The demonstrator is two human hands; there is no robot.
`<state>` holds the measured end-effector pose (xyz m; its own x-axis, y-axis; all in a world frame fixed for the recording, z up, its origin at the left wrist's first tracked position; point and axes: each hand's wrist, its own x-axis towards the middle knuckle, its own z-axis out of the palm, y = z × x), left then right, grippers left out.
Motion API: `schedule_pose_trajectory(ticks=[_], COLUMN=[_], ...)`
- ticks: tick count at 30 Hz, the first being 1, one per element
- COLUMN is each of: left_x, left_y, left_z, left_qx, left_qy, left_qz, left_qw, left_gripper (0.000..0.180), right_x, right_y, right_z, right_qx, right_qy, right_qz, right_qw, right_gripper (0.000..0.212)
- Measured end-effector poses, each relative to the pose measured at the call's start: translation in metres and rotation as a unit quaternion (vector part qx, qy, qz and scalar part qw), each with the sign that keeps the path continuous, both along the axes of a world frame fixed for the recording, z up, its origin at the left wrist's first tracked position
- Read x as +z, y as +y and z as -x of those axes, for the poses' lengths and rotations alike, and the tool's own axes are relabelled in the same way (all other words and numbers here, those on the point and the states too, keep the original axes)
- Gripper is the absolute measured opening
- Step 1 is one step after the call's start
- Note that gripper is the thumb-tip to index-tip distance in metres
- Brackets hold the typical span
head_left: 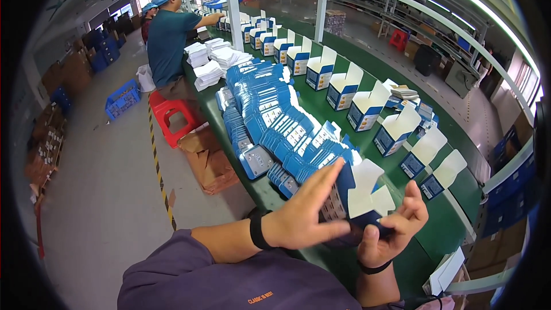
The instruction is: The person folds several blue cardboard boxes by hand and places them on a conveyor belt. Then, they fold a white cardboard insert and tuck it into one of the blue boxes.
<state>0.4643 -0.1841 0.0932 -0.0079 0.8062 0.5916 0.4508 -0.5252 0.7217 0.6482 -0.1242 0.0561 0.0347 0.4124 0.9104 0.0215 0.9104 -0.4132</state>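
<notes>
A small blue-and-white carton (367,195) is held up in front of me, its cream inner flaps standing up at the top. My left hand (310,209) holds its left side, with long straight fingers along the far edge and the thumb low at the near side. At the lower right corner, my right hand (396,224) pinches the carton between thumb and fingers, some of them raised and bent. The carton's underside is hidden by my hands. Just beyond my left hand lies a large spread of flat blue folded cartons (287,132) on the green bench (258,192).
Opened cartons (367,109) stand in a long row on the green conveyor. White paper stacks (209,72) lie farther along the bench. A person (172,34) in a blue cap reaches toward the row. Left are a red stool (172,117), a brown carton (209,161) and a blue crate (122,99).
</notes>
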Motion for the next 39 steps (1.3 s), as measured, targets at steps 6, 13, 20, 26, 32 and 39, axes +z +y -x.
schedule_pose_trajectory(ticks=[6,13,20,26,32,39], left_x=[-0.008,-0.01,-0.018,-0.012,-0.01,-0.009], left_y=[-0.001,0.015,-0.001,-0.003,-0.003,-0.003], left_z=[-0.004,0.009,-0.008,-0.011,-0.019,-0.008], left_qx=[-0.18,-0.232,-0.169,-0.142,-0.135,-0.091], left_qy=[0.027,0.048,-0.186,-0.093,-0.291,-0.105], left_qz=[0.01,-0.14,-0.09,-0.127,-0.071,-0.142], left_qw=[0.983,0.961,0.964,0.977,0.944,0.98], left_gripper=[0.082,0.096,0.077,0.07,0.06,0.039], right_x=[0.021,0.012,0.007,0.018,0.024,0.002], right_y=[-0.006,-0.024,-0.032,-0.034,-0.036,-0.03], right_z=[-0.02,0.02,0.034,0.023,0.038,0.028], right_qx=[0.022,0.138,0.194,0.251,0.274,0.225], right_qy=[-0.191,0.056,0.059,0.114,0.14,0.073], right_qz=[-0.217,0.14,0.156,0.303,0.24,0.2], right_qw=[0.957,0.979,0.967,0.912,0.921,0.951], right_gripper=[0.067,0.113,0.109,0.09,0.071,0.019])
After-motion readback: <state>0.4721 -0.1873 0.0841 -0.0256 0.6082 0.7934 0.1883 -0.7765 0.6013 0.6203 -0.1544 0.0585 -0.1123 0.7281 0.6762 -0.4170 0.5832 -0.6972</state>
